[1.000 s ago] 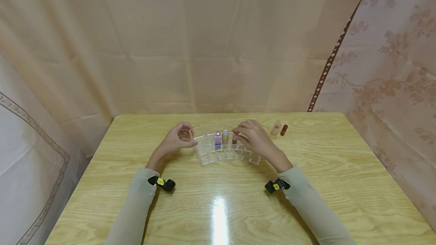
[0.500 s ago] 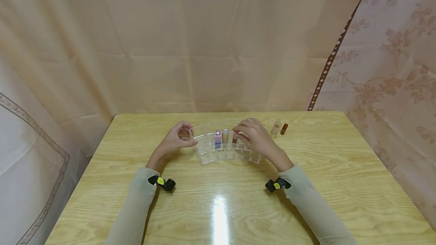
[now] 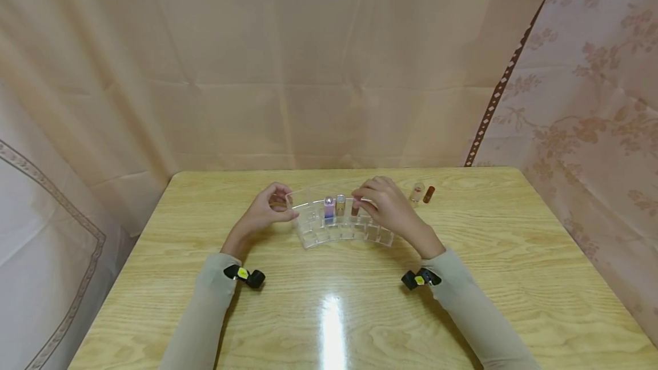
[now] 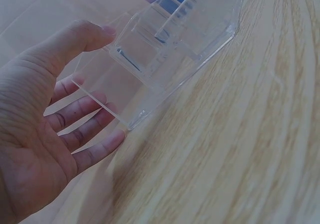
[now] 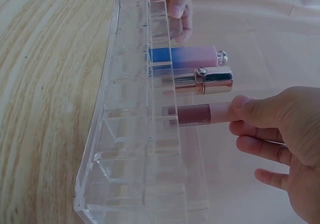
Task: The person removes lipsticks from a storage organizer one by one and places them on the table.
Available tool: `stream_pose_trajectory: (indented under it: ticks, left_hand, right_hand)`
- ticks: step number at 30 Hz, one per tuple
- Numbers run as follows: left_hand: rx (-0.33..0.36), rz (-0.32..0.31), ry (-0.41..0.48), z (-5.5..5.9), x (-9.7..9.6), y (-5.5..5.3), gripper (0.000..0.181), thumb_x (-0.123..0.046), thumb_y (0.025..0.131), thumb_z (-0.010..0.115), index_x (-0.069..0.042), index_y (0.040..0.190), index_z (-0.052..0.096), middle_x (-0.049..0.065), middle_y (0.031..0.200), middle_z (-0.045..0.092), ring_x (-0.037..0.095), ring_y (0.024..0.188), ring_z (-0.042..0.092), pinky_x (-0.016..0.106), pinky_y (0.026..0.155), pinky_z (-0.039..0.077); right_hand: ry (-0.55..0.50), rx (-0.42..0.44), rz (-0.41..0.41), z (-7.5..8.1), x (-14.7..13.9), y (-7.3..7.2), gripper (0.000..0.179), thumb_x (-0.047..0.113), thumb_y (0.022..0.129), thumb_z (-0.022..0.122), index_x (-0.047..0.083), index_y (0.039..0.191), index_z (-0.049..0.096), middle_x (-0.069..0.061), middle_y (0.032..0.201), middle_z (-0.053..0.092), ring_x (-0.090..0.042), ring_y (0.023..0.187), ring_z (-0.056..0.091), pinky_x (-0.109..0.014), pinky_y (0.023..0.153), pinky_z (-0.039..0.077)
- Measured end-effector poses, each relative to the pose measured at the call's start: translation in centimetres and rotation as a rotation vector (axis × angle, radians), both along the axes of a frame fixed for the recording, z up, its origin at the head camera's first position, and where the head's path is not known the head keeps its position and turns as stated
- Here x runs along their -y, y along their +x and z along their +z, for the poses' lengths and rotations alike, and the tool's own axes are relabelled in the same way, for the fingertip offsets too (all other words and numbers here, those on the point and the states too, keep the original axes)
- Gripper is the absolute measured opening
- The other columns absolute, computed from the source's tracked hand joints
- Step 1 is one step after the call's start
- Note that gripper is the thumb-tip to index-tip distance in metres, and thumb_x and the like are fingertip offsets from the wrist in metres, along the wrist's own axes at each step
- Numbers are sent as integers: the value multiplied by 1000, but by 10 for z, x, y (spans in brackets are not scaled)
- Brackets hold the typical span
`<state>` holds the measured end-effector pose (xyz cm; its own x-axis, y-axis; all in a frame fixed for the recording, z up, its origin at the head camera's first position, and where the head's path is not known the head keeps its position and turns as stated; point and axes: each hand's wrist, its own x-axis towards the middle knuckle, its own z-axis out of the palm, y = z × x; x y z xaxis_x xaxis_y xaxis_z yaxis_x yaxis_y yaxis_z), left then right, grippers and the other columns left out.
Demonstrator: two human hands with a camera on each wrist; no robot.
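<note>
Organizer [image 3: 343, 233], gripped at nine o'clock by my left hand [image 3: 264, 208], holds two lipsticks [image 5: 218, 80]; right hand [image 3: 386, 205] pinches a brown tube [image 5: 195, 115] at one.

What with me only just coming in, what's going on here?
A person is at a wood-grain table. Their right grip pinches the pale-pink end of a mauve tube whose other end sits in a slot of a clear stepped stand, while their left grip holds the stand's end. A pink-and-blue tube and a gold-toned tube stand in nearby slots. A clear container and a red-brown tube are off to the right.
</note>
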<state>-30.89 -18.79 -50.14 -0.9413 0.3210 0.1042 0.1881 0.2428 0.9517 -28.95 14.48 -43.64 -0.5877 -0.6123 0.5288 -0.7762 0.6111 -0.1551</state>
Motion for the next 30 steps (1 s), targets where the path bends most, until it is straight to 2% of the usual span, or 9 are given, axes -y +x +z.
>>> stream_pose_trajectory:
  ticks: [6,14,17,23,30]
  left_hand:
    - [0,7,0,0,-1,0,59,0,82,82,9,129,49,24,119,58,34,109,60,34,96,57]
    - [1,7,7,-1,-2,1,58,-1,82,82,8,129,50,23,120,57,36,110,59,47,103,54]
    - [5,10,5,1,-2,2,58,-1,81,82,7,129,50,22,119,57,35,110,59,44,101,55]
    - [-1,5,8,2,-2,2,57,0,82,81,7,129,50,22,119,57,34,109,60,32,96,56]
    - [-13,-3,11,1,-2,1,56,3,81,81,6,127,51,22,117,57,31,106,60,27,92,58]
  right_hand:
    - [-3,-3,4,2,-2,2,19,7,87,79,4,107,77,-7,99,75,-27,97,66,-47,99,51]
    - [3,-3,1,4,-2,3,19,8,88,78,4,107,77,-7,99,75,-27,97,66,-47,100,51]
    - [2,0,2,4,-2,3,18,9,89,78,5,106,77,-7,99,75,-27,97,66,-47,100,51]
    - [-8,-4,5,6,-3,2,18,9,88,78,4,106,77,-8,99,76,-27,97,66,-47,98,51]
    - [-28,-13,16,6,-4,2,18,8,87,79,4,105,77,-8,99,76,-27,95,66,-48,97,52]
